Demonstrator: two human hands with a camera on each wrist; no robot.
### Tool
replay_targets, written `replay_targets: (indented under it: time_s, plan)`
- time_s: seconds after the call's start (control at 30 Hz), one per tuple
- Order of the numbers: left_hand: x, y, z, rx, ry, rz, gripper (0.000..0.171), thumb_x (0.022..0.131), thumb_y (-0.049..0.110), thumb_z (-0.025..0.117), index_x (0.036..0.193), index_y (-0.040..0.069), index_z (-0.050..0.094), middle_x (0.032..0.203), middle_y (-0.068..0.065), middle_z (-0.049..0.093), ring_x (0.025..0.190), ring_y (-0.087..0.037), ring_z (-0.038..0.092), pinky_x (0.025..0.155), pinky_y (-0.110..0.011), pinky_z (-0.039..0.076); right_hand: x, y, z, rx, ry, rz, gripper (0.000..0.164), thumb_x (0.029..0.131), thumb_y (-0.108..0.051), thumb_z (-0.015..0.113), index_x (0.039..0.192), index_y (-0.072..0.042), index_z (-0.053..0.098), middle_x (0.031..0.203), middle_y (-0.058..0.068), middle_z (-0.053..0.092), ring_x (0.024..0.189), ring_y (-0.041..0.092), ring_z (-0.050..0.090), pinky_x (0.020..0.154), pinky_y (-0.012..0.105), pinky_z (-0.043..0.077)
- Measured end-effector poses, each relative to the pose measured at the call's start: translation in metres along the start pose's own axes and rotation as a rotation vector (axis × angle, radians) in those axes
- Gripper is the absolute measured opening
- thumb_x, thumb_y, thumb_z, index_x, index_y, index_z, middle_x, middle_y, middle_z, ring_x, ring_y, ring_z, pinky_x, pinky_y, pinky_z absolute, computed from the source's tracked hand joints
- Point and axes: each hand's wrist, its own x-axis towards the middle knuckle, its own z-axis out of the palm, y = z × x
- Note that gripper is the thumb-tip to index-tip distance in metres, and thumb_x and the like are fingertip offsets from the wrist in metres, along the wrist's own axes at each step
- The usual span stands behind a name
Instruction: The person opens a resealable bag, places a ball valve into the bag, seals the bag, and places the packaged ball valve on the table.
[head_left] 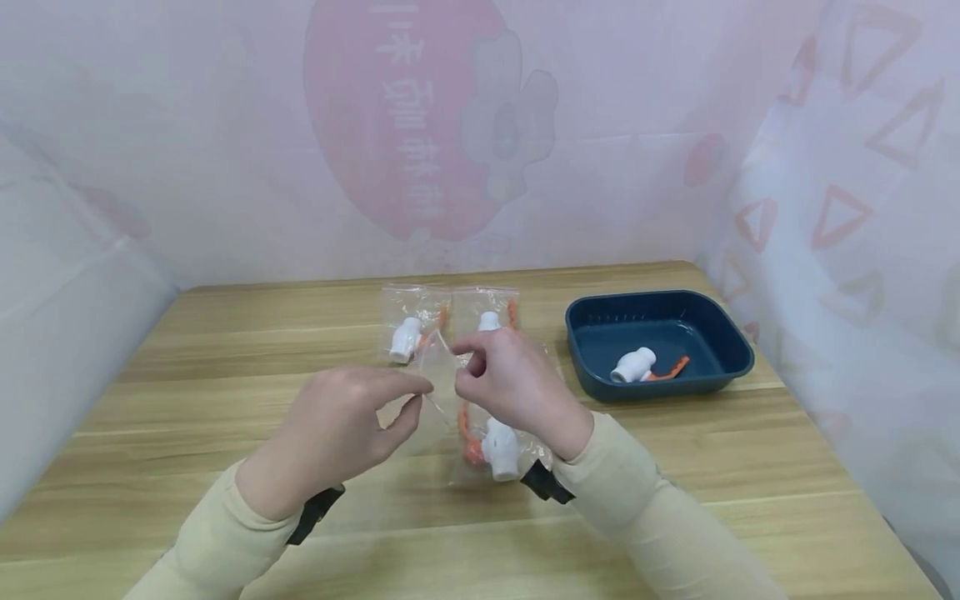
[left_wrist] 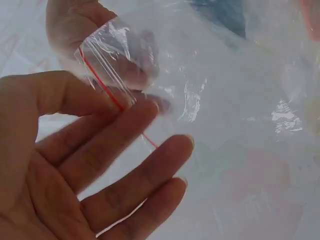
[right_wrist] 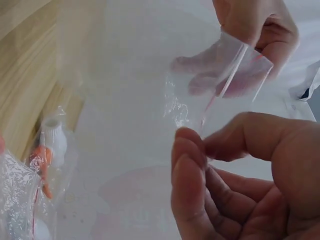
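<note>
A clear zip bag (left_wrist: pixel 195 95) with a red line along its mouth is stretched between my two hands; no item shows inside it. My left hand (head_left: pixel 341 429) pinches one side of the mouth between thumb and forefinger, its other fingers spread in the left wrist view. At the opposite side, my right hand (head_left: pixel 517 387) pinches the edge with thumb and fingertips. Below the right hand lies a bagged white valve (head_left: pixel 501 450) with an orange handle. Behind the hands lie two more bagged white valves, one at the left (head_left: pixel 406 339) and one partly hidden by my right hand (head_left: pixel 489 320).
To the right stands a dark blue tray (head_left: pixel 660 302) holding an unbagged white valve (head_left: pixel 634 365) with an orange handle. The wooden table (head_left: pixel 225 358) runs back to a printed cloth backdrop (head_left: pixel 247 167), with cloth at both sides.
</note>
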Motion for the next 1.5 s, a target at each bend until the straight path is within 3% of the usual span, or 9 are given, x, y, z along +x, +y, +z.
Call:
replay_targets:
  time_s: [0.13, 0.23, 0.37, 0.47, 0.67, 0.83, 1.0, 1.27, 1.5]
  plan:
    - [-0.001, -0.002, 0.004, -0.024, 0.042, -0.186, 0.006, 0.079, 0.006, 0.074, 0.083, 0.011, 0.077, 0.074, 0.006, 0.072, 0.059, -0.006, 0.065, 0.048, -0.02, 0.048, 0.0, -0.001, 0.002, 0.035, 0.049, -0.01, 0.034, 0.087, -0.001, 0.061, 0.119, -0.006, 0.071, 0.06, -0.004, 0.052, 0.047, 0.008, 0.043, 0.044, 0.023, 0.033]
    - [0.0, -0.006, 0.007, -0.083, 0.014, -0.406, 0.006, 0.083, 0.011, 0.078, 0.086, 0.01, 0.073, 0.074, 0.005, 0.072, 0.058, -0.006, 0.064, 0.051, -0.023, 0.05, 0.001, -0.003, 0.005, 0.042, 0.081, -0.027, 0.034, 0.087, -0.002, 0.061, 0.119, -0.007, 0.071, 0.063, -0.004, 0.057, 0.049, 0.009, 0.047, 0.045, 0.023, 0.036]
    - [0.0, -0.014, 0.009, -0.257, -0.197, -0.736, 0.03, 0.088, 0.026, 0.076, 0.108, 0.007, 0.062, 0.072, 0.005, 0.07, 0.056, -0.012, 0.063, 0.052, -0.031, 0.049, 0.001, -0.006, 0.009, 0.041, 0.139, -0.085, 0.033, 0.085, 0.001, 0.06, 0.115, -0.005, 0.072, 0.062, -0.006, 0.056, 0.048, 0.007, 0.045, 0.047, 0.022, 0.036]
    - [-0.002, -0.018, 0.012, -0.377, -0.343, -0.886, 0.043, 0.091, 0.037, 0.072, 0.118, 0.008, 0.054, 0.068, 0.005, 0.069, 0.053, -0.017, 0.063, 0.054, -0.034, 0.049, 0.001, -0.007, 0.012, 0.056, 0.164, -0.116, 0.033, 0.084, 0.001, 0.059, 0.114, -0.003, 0.072, 0.062, -0.007, 0.057, 0.049, 0.006, 0.045, 0.046, 0.021, 0.036]
    - [-0.003, -0.019, 0.021, -0.441, -0.343, -0.853, 0.012, 0.094, 0.02, 0.062, 0.085, 0.011, 0.062, 0.066, 0.007, 0.069, 0.049, -0.017, 0.064, 0.049, -0.031, 0.048, 0.003, -0.007, 0.017, 0.024, 0.138, -0.104, 0.037, 0.086, -0.002, 0.063, 0.122, -0.006, 0.068, 0.063, -0.008, 0.058, 0.046, 0.006, 0.047, 0.043, 0.021, 0.034]
    - [0.001, -0.015, 0.017, -0.413, -0.294, -0.84, 0.014, 0.088, 0.009, 0.055, 0.075, 0.012, 0.059, 0.068, 0.007, 0.069, 0.054, -0.016, 0.065, 0.047, -0.03, 0.046, 0.008, -0.006, 0.021, -0.044, 0.07, -0.058, 0.046, 0.086, -0.003, 0.064, 0.132, -0.008, 0.062, 0.057, -0.009, 0.054, 0.039, 0.006, 0.039, 0.039, 0.02, 0.028]
    - [0.0, -0.015, 0.001, -0.265, -0.271, -0.858, 0.013, 0.082, 0.007, 0.057, 0.07, 0.009, 0.053, 0.063, 0.004, 0.066, 0.048, -0.014, 0.061, 0.044, -0.031, 0.045, 0.013, 0.0, 0.017, -0.201, 0.123, -0.013, 0.045, 0.083, 0.0, 0.062, 0.126, -0.011, 0.065, 0.051, -0.007, 0.044, 0.04, 0.008, 0.033, 0.039, 0.022, 0.022]
    - [-0.002, -0.015, -0.014, -0.267, -0.234, -0.847, 0.02, 0.089, 0.004, 0.06, 0.107, 0.006, 0.055, 0.056, 0.002, 0.059, 0.044, -0.017, 0.057, 0.041, -0.029, 0.043, 0.011, -0.002, 0.008, -0.238, 0.119, 0.011, 0.025, 0.082, -0.006, 0.065, 0.105, -0.017, 0.064, 0.058, -0.006, 0.052, 0.048, 0.011, 0.047, 0.041, 0.025, 0.031]
    - [-0.003, -0.01, -0.022, -0.218, -0.214, -0.796, 0.01, 0.094, 0.012, 0.069, 0.101, 0.008, 0.074, 0.058, 0.003, 0.059, 0.042, -0.013, 0.054, 0.039, -0.028, 0.043, 0.007, -0.004, 0.006, -0.222, 0.088, -0.06, 0.011, 0.089, -0.011, 0.066, 0.081, -0.015, 0.072, 0.063, -0.007, 0.058, 0.052, 0.01, 0.05, 0.046, 0.025, 0.037]
